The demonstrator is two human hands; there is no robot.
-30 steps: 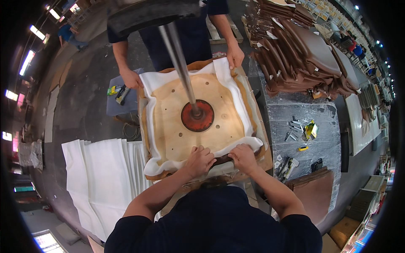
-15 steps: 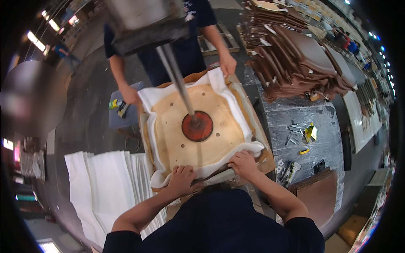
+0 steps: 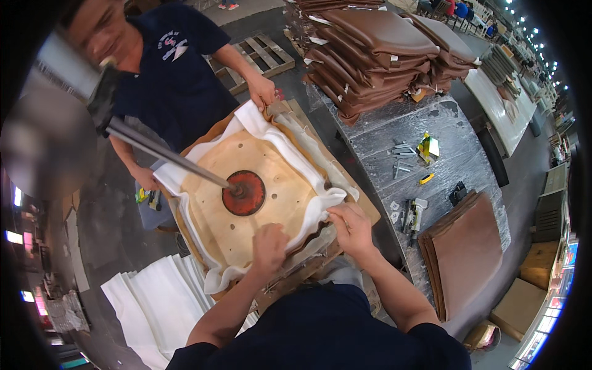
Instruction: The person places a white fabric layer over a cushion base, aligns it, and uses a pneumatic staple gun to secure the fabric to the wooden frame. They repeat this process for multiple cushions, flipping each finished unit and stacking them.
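A pale wooden board (image 3: pixel 209 206) with small holes lies in front of me, pressed at its middle by a round red disc (image 3: pixel 243 193) on a metal rod (image 3: pixel 166 157). White padding (image 3: pixel 262 126) folds up around the board's edges, with brown material (image 3: pixel 295 139) outside it. Close to the near right corner, my right hand (image 3: pixel 350 229) is closed on the padding's edge. My left hand (image 3: pixel 269 248) is over the near edge of the board, its fingers curled and smeared by motion. Whether it holds anything is hidden.
Across the board, a co-worker's hands (image 3: pixel 262 92) grip the far corners. On the right, a plastic-covered table (image 3: pixel 370 145) bears brown covers (image 3: pixel 376 52), metal staple strips (image 3: pixel 404 151), a yellow cutter (image 3: pixel 426 179), a staple gun (image 3: pixel 416 216) and brown sheets (image 3: pixel 465 253). White padding sheets (image 3: pixel 148 302) lie at left.
My view has swung to the right. My left hand has lifted from the near edge padding and moved inward; my right hand has shifted to the near right corner.
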